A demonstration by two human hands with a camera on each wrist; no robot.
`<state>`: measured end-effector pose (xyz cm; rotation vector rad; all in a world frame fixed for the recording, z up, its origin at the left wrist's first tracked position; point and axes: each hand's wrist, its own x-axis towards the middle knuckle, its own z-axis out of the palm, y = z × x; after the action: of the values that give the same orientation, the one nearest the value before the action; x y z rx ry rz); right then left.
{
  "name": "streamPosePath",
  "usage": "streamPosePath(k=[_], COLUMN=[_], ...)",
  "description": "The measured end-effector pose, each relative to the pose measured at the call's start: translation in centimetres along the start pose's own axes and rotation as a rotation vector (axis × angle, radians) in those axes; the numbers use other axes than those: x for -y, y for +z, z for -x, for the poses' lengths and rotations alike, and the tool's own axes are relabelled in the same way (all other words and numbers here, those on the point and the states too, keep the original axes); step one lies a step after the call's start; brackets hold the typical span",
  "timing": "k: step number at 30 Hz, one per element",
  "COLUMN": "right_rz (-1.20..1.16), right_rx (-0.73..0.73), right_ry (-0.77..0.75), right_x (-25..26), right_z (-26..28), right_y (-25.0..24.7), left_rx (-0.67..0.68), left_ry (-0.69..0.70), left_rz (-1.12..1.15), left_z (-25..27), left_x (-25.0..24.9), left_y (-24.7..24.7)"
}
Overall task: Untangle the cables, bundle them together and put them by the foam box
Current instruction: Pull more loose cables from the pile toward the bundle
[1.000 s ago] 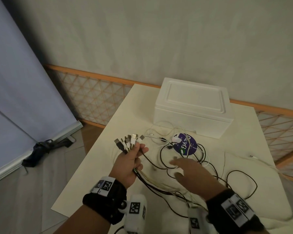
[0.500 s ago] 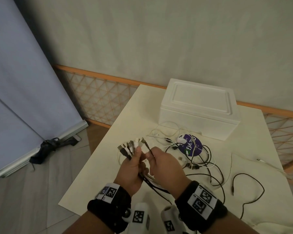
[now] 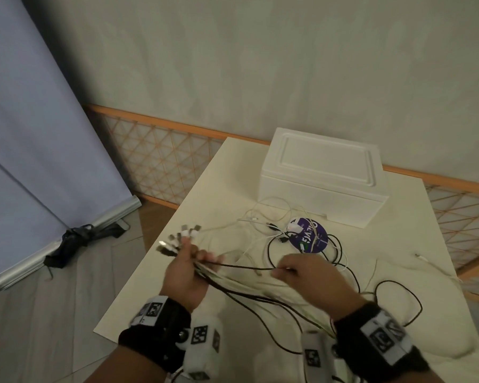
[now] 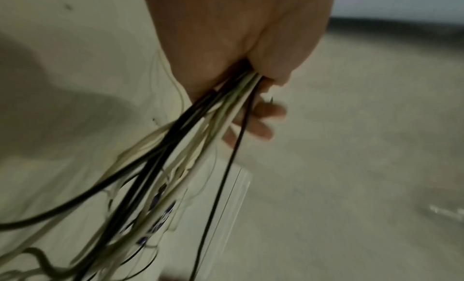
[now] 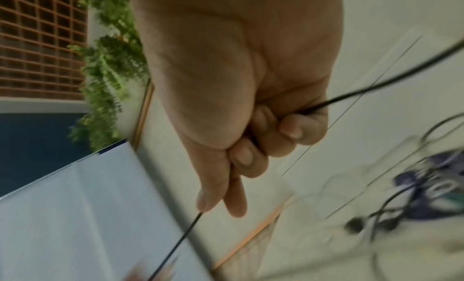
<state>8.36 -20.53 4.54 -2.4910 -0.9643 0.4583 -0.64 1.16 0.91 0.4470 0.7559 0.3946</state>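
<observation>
My left hand (image 3: 190, 268) grips a bunch of black and white cables (image 3: 233, 286) above the table's left part; their plugs (image 3: 177, 239) fan out past its fingers. In the left wrist view the cables (image 4: 200, 138) trail out of the fist (image 4: 241, 53). My right hand (image 3: 302, 275) pinches one thin black cable (image 3: 246, 267) stretched between the two hands; the right wrist view shows the fingers (image 5: 266, 146) curled round that black cable (image 5: 376, 86). More tangled cables (image 3: 302, 239) lie on the table before the white foam box (image 3: 322, 175).
A purple round disc (image 3: 309, 239) lies under the loose cables near the box. The cream table (image 3: 219, 189) ends at its left edge beside my left hand, with floor below. An orange lattice rail (image 3: 161, 156) runs behind. A rolled screen base (image 3: 67, 236) lies on the floor.
My right hand, which met the left at the plugs, has moved away to the right, drawing one black cable taut. The left hand keeps its grip on the bunch.
</observation>
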Motion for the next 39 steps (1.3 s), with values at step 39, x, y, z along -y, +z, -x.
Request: streamPosePath(k=[39], right_rz=[0.377], right_rx=[-0.288], right_ry=[0.833], right_x=[-13.2], right_z=[8.2], right_y=[-2.7], left_rx=[0.101], left_ry=[-0.003], left_rz=[-0.530], left_z=[1.2], left_x=[-1.6], left_y=[-4.1])
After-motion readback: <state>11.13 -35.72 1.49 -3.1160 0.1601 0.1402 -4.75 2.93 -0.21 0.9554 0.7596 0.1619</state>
